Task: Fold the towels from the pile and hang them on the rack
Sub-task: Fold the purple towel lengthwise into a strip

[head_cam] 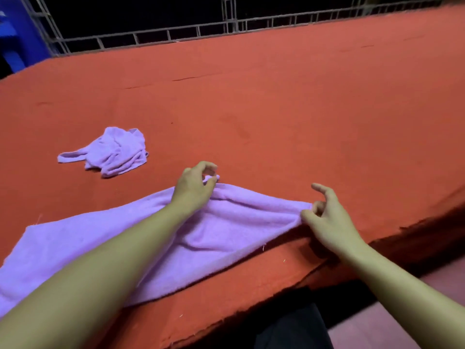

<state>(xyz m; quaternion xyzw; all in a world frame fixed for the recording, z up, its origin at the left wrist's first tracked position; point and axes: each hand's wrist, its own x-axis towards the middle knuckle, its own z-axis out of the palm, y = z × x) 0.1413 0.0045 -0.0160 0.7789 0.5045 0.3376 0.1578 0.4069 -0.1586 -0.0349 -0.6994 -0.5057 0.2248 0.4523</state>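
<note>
the towel [226, 230] is soft, fuzzy purple cloth, matt, with loose folds. the small towel [113, 152] is the same fuzzy cloth, all crumpled. the table cover [276, 109] is red cloth like felt, flat and dull, with a rough, frayed edge and a few thin creases. the rail [176, 34] at the back looks like grey metal bars, dull and not shiny.
</note>
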